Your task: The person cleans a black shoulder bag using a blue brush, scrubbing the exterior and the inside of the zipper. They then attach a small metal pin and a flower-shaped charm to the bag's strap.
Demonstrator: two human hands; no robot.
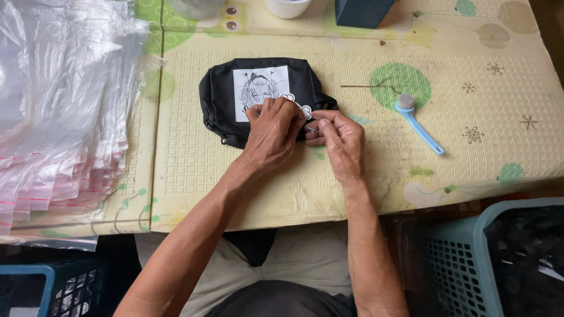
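Black fabric pouch (235, 97) with a white printed patch, lying flat on the desk (376, 176), near the middle of the cream patterned mat and just in front of the body. Worked at its right-hand end, where a small metal zipper pull (310, 128) shows between the two hands. Left hand (273, 134) laid over the pouch's lower right part, fingers curled down onto the fabric and pinching at it beside the pull; grip closed on the pouch. Right hand (342, 141) touching the pouch's right tip, thumb and forefinger pinched together at the pull, so grip closed there too, though the exact contact is partly hidden by the fingers.

Judged from how things lie: somewhere mid-way, with the pouch already flattened and squared on the mat and only the zipper end being handled. Whether the zipper is fully shut cannot be told. No bag around the pouch yet.

Further out: a light blue brush (418, 124) with a round head, lying well apart to the right of the hands. A thick stack of clear plastic bags (59, 105) with red seal lines on the left of the desk. A white cup (286, 7) and a dark teal box (361, 12) at the far edge. A blue-green slatted basket (470, 258) on the floor at lower right.
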